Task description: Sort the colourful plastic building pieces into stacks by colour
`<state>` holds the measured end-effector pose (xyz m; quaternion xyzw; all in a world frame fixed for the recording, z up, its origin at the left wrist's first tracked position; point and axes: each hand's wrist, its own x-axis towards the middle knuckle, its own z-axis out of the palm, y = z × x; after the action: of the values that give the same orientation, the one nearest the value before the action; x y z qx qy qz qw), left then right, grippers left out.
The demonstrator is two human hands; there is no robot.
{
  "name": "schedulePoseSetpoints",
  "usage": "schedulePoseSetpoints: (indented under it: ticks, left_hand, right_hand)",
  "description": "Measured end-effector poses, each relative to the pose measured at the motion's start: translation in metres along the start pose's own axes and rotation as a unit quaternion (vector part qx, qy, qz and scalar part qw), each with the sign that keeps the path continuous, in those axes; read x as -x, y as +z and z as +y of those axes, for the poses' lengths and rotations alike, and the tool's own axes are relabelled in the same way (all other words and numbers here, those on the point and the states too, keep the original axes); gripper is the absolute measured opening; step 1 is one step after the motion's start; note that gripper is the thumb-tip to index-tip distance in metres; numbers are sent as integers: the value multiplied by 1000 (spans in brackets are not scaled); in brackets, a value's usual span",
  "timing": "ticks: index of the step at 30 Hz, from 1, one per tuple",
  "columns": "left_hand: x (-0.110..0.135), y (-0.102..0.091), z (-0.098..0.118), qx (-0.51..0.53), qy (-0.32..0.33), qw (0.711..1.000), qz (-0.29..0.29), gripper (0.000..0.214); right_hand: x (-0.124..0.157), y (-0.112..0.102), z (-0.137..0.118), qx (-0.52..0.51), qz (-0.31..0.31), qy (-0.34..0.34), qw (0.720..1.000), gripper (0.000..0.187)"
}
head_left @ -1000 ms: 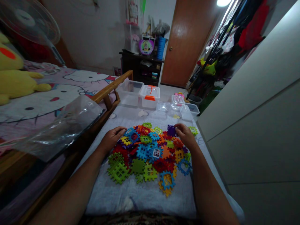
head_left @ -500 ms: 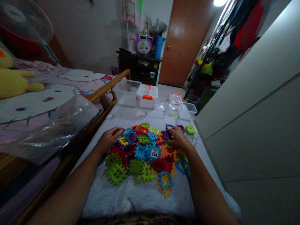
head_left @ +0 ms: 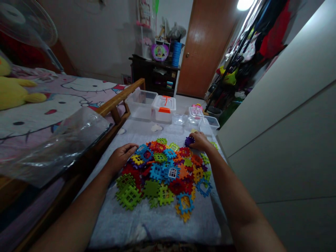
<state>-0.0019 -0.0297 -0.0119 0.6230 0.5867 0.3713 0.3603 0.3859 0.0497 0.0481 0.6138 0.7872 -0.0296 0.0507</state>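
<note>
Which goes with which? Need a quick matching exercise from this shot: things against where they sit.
Things:
1. Purple waffle block
2. Left hand
3. Clear box with orange latch
4. Yellow plush toy

Places:
A. On the Hello Kitty bedding
B. Beyond the block pile, at the far end of the grey cloth
C. At the right hand's fingertips
D. Resting on the pile's left edge

Pairs: 1-C, 2-D, 3-B, 4-A

Lattice building blocks (head_left: 162, 178) moulded in smooth, faintly glossy plastic. Beneath them, grey cloth (head_left: 136, 224) gone soft and matt, slightly fuzzy in texture. A storage box (head_left: 140, 104) formed of clear, shiny plastic. A crumpled plastic sheet (head_left: 60, 150) glinting along its thin creases. A door (head_left: 204, 52) finished in varnished wood with a warm sheen, a bed rail (head_left: 120, 96) of smooth polished wood, and a stuffed toy (head_left: 13, 92) covered in matt plush fabric.
</note>
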Motion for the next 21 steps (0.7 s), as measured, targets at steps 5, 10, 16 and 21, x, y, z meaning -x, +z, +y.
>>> schedulePoseSetpoints:
  ticks: [5, 10, 16, 21]
  left_hand:
    - [-1, 0, -1, -3, -7, 1000, -1, 55]
    - [1, 0, 2, -4, -7, 1000, 0, 54]
    - [1, -1, 3, -10, -2, 1000, 3, 54]
    - [1, -1, 2, -10, -3, 1000, 1, 54]
  right_hand:
    - [-7, 10, 0, 25, -40, -10, 999, 53]
    - [-9, 7, -2, 39, -63, -27, 997, 47]
    - [-7, 1, -7, 43, -81, -41, 995, 51]
    - [-3, -5, -6, 41, -80, -41, 995, 55]
